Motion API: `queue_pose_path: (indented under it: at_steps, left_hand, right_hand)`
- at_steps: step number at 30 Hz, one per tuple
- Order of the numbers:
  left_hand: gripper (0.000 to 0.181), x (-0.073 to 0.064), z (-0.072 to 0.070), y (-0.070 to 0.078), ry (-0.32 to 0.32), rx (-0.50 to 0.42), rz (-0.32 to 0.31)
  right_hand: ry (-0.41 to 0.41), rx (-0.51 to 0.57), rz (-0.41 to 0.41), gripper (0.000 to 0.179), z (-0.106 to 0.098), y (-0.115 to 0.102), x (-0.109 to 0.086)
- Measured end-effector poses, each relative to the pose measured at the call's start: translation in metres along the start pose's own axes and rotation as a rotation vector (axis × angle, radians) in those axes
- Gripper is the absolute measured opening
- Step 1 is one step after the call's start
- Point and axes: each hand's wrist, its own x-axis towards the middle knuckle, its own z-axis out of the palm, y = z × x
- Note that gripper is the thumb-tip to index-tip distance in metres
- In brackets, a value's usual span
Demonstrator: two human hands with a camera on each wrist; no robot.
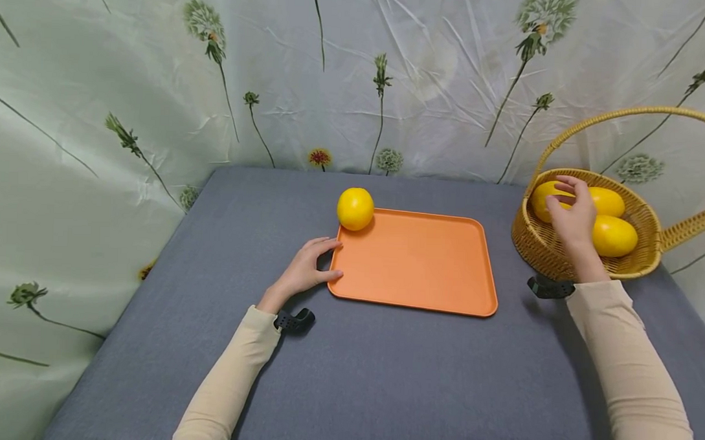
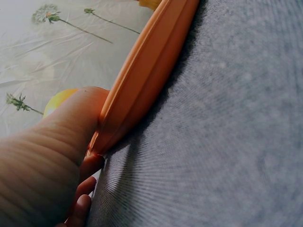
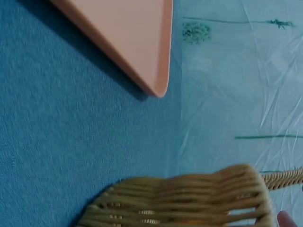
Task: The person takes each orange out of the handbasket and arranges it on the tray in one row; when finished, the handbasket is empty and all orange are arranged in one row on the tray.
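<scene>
My left hand rests at the left edge of an orange tray, thumb and fingers spread apart with their tips on its rim. In the left wrist view the thumb lies against the tray's side. A round yellow fruit sits on the tray's far left corner. Over the wicker basket my right hand hovers with loosely bent fingers, holding nothing. Beneath and beside it lie several yellow fruits, one partly hidden by the fingers. One fingertip shows beside the basket in the right wrist view.
A tall woven handle arches above the basket, which stands near the table's right side. The grey cloth-covered table reaches back to a curtain printed with dandelions. Black bands sit at both wrists.
</scene>
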Motion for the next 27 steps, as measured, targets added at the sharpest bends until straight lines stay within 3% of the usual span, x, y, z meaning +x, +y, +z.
queue_pose_path:
  at_steps: [10, 18, 27]
  left_hand:
    - [0.064, 0.0, -0.001, 0.0, 0.002, -0.009, 0.01]
    - [0.063, -0.001, -0.003, 0.0, 0.025, 0.006, 0.055]
    - [0.063, -0.002, -0.001, 0.0, 0.009, 0.0, 0.041]
  right_hand:
    - [-0.007, -0.128, 0.056, 0.047, -0.008, 0.003, 0.015]
    - [-0.135, -0.254, 0.032, 0.057, -0.013, 0.013, 0.028]
    - [-0.255, -0.376, 0.01, 0.065, -0.017, 0.026, 0.04]
